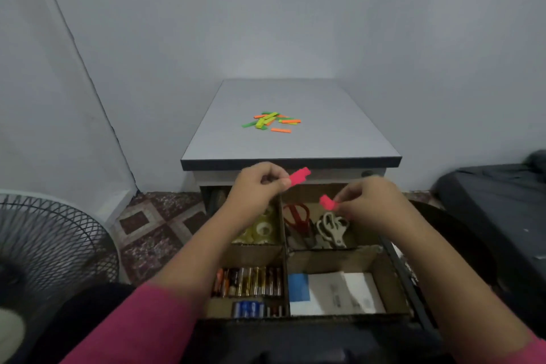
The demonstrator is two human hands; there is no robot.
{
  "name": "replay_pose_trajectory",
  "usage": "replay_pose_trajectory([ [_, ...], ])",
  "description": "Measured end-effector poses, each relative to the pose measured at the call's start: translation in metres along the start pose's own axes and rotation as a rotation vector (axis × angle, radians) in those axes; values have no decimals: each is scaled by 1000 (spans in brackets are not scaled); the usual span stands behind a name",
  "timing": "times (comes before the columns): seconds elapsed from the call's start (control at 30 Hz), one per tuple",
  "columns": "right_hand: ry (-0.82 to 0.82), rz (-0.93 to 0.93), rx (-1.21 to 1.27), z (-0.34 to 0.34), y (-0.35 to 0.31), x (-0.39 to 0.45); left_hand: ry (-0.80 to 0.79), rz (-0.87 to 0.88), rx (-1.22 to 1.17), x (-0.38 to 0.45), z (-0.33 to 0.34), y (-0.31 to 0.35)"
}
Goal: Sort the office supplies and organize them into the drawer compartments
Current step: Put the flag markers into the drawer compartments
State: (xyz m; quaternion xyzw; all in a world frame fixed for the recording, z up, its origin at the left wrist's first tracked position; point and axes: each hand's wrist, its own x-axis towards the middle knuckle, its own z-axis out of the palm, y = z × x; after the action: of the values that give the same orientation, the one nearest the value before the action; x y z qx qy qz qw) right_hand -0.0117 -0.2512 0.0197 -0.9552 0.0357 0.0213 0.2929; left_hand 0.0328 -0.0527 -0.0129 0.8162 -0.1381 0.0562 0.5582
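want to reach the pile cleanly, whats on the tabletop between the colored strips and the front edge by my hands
Nothing: in the head view the grey tabletop is bare from the pile of colored strips to its dark front edge.

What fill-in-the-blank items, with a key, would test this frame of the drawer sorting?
1. Each hand, left hand and right hand, pinches a ____ paper strip.
2. The two pairs of scissors lie in the drawer's far ____ compartment.
3. The batteries lie in the compartment ____ of the one with the white papers.
4. The green, yellow and orange strips lie on the ____ of the cabinet.

Missing words: pink; right; left; top
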Motion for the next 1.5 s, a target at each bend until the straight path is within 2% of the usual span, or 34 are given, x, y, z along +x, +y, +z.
replay_pose_trajectory([
  [0.17, -214, 228, -148, 28, 39, -41, -57, -148, -90, -47, 13, -29],
  [0.3, -192, 255, -353, 54, 54, -44, -66, -191, -133, -50, 18, -33],
  [0.5, -230, 305, -408, 69, 55, -37, -125, -178, -76, -52, 22, -34],
  [0.73, -335, 323, -433, 55, 43, -39, -191, -123, 14, -52, 26, -36],
  [0.8, -345, 355, -385, 47, 45, -35, -218, -106, 16, -54, 28, -32],
  [0.87, -336, 423, -206, 35, 52, -33, -272, -81, 8, -57, 32, -27],
  [0.93, -244, 390, 0, 22, 57, -34, -379, -48, 74, -58, 40, -19],
  [1.0, -132, 341, 149, 13, 62, -38, -513, 46, 270, -57, 54, -12],
  [1.07, -109, 364, 243, 8, 65, -42, -620, 161, 489, -55, 76, -11],
  [1.2, -82, 399, 328, 8, 69, -39, -730, 258, 764, -51, 116, -16],
  [1.3, -134, 418, 352, 7, 70, -39, -759, 328, 808, -47, 131, -18],
  [1.43, -194, 437, 314, 7, 71, -35, -820, 301, 905, -41, 141, -25],
  [1.5, -204, 428, 289, 7, 72, -33, -786, 291, 871, -41, 139, -31],
])
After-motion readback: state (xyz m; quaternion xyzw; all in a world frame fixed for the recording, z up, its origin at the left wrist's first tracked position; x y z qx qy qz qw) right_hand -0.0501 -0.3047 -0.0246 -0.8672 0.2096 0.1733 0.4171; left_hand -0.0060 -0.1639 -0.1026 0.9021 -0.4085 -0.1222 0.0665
